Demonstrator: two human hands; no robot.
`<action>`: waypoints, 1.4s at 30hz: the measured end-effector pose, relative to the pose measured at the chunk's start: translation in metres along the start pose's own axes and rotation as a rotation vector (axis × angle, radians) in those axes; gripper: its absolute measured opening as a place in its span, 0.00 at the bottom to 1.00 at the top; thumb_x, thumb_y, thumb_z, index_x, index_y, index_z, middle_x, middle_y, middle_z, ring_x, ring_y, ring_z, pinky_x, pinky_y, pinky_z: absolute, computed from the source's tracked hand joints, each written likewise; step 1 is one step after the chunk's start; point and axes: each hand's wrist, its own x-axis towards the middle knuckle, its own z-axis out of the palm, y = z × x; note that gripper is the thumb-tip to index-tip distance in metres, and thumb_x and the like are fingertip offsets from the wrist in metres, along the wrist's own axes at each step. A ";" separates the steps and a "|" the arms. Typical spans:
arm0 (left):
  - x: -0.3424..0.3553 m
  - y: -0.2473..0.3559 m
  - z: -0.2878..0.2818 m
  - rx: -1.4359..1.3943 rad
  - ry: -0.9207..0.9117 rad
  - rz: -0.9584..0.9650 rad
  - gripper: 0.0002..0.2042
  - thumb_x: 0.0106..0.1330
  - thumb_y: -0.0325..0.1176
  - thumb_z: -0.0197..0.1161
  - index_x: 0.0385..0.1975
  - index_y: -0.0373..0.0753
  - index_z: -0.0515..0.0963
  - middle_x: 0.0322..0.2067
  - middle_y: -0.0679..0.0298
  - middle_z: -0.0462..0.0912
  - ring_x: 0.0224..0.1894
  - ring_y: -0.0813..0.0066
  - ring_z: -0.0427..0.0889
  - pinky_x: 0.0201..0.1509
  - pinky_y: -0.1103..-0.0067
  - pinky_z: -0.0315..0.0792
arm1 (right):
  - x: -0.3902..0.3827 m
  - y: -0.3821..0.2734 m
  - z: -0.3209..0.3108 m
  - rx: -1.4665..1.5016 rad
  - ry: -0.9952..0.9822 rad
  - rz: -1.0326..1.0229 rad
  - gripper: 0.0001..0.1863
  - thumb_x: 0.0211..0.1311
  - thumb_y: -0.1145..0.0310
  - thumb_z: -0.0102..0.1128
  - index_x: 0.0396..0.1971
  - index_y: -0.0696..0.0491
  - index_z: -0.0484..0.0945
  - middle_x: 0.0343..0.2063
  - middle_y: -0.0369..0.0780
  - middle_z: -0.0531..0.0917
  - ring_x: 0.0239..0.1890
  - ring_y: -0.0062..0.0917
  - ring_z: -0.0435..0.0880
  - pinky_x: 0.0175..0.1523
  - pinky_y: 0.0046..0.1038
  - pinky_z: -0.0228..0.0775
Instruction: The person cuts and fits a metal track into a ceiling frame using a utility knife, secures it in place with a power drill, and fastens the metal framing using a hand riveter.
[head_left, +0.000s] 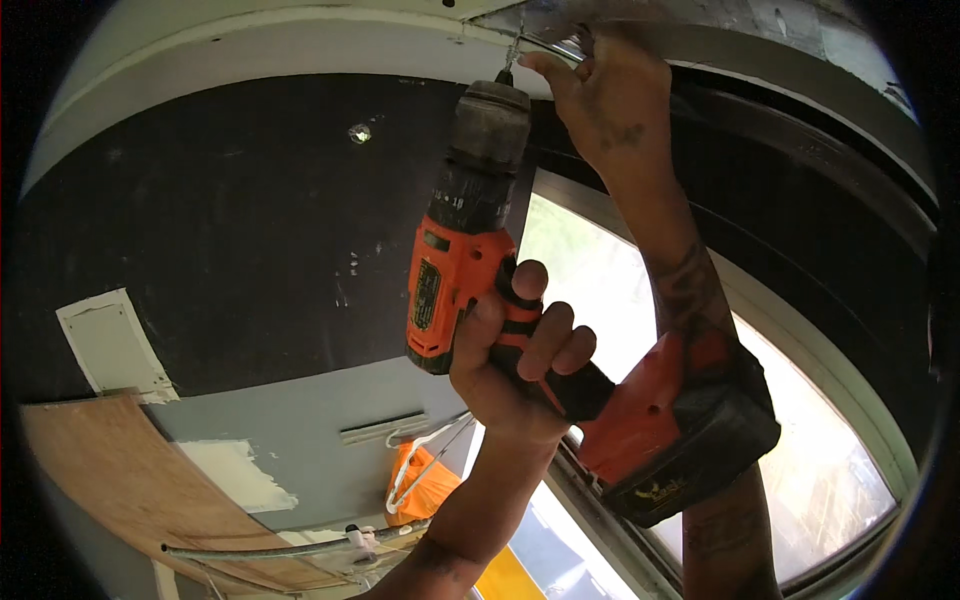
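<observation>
Dark wall point(250, 230) behind. Left grip point(500, 385) wraps the drill point(470, 260), aimed up beside right grip point(620, 110). Can't tell if that's pinching.

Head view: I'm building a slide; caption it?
Left hand gripping an orange drill, right hand raised beside its upward-pointing bit.

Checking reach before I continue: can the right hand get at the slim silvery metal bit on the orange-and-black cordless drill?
Probably yes: the right hand is raised with its thumb right beside the bit, and nothing visible comes between them. Whether they touch is unclear.
</observation>
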 end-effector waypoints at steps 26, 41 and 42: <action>-0.002 -0.018 0.013 -0.226 0.075 -0.079 0.06 0.67 0.33 0.51 0.35 0.38 0.71 0.31 0.69 0.75 0.18 0.85 0.65 0.30 0.79 0.68 | 0.004 0.005 -0.002 0.192 0.057 -0.071 0.18 0.46 0.73 0.66 0.40 0.57 0.77 0.38 0.50 0.78 0.43 0.48 0.75 0.49 0.41 0.69; -0.002 -0.013 0.029 -0.372 0.080 -0.204 0.06 0.64 0.34 0.54 0.33 0.39 0.72 0.27 0.70 0.74 0.20 0.82 0.69 0.35 0.77 0.71 | 0.007 0.002 0.004 0.126 0.164 -0.184 0.15 0.44 0.64 0.72 0.27 0.58 0.79 0.22 0.46 0.77 0.27 0.41 0.74 0.35 0.36 0.68; -0.001 -0.013 0.028 -0.396 0.072 -0.201 0.07 0.65 0.36 0.54 0.33 0.40 0.72 0.23 0.71 0.72 0.21 0.82 0.70 0.36 0.77 0.71 | 0.007 0.004 0.003 0.126 0.155 -0.177 0.15 0.44 0.64 0.72 0.27 0.58 0.79 0.22 0.46 0.77 0.27 0.41 0.74 0.35 0.37 0.68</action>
